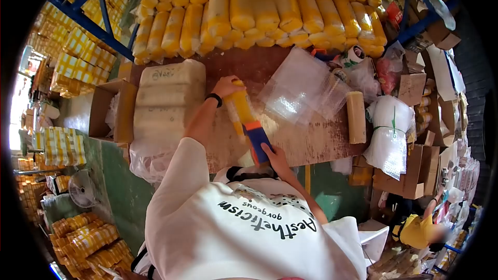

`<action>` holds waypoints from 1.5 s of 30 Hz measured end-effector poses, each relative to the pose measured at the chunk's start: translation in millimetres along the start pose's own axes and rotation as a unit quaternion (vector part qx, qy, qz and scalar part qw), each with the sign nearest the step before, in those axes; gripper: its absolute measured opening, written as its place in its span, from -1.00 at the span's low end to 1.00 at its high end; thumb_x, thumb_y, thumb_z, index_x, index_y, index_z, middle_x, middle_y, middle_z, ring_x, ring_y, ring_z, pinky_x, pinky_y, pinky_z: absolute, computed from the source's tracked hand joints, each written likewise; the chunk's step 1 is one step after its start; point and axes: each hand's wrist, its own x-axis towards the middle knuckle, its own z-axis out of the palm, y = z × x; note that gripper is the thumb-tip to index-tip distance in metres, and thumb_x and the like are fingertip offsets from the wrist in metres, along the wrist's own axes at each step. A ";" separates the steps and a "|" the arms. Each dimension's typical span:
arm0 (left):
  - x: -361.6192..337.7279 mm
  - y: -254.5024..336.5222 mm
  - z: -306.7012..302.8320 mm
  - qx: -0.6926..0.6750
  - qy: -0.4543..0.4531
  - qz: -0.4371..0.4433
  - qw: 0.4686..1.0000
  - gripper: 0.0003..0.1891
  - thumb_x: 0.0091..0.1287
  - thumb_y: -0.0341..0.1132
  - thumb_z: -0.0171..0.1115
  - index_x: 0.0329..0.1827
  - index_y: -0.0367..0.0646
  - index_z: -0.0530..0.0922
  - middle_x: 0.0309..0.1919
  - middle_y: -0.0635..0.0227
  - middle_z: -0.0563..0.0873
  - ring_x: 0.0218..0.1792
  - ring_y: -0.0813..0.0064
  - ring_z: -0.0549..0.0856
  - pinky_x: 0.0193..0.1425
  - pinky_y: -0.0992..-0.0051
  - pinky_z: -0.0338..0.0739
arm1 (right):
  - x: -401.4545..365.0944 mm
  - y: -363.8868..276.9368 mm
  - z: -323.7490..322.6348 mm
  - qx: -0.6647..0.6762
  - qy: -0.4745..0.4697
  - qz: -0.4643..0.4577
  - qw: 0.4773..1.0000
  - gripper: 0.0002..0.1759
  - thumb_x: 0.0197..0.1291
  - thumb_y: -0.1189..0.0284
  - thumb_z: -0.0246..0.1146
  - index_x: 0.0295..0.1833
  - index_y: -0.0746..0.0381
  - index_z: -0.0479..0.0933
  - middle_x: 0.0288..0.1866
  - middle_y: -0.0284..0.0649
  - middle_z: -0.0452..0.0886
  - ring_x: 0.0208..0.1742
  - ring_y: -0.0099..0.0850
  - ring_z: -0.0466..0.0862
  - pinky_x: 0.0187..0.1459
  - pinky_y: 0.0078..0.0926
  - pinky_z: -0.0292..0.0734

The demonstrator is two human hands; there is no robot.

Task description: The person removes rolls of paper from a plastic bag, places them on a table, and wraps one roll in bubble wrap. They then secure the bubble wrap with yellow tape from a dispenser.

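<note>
My left hand, with a black band at the wrist, grips the far end of a narrow roll wrapped in yellow and clear tape. My right hand is closed around a blue and orange tape dispenser. The dispenser's orange front touches the near end of the roll. Both are held at a slant over the worn brown table.
Wrapped yellow rolls are stacked behind the table. A large plastic-wrapped bundle lies left, bubble-wrap sheets right, beside a tan roll and a tied white bundle. A person in yellow is at lower right.
</note>
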 end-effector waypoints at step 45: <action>-75.8 16.2 91.8 0.248 0.182 0.105 0.946 -0.63 0.14 0.02 0.30 -0.01 0.18 0.65 0.40 0.54 0.30 0.51 0.41 -0.01 0.36 -0.39 -0.27 | -97.1 70.7 -26.9 -0.101 0.050 0.106 0.988 -0.52 0.26 0.07 0.22 -0.27 0.36 0.59 -0.46 -0.10 0.66 -0.40 -0.41 0.67 -0.32 -0.42 0.48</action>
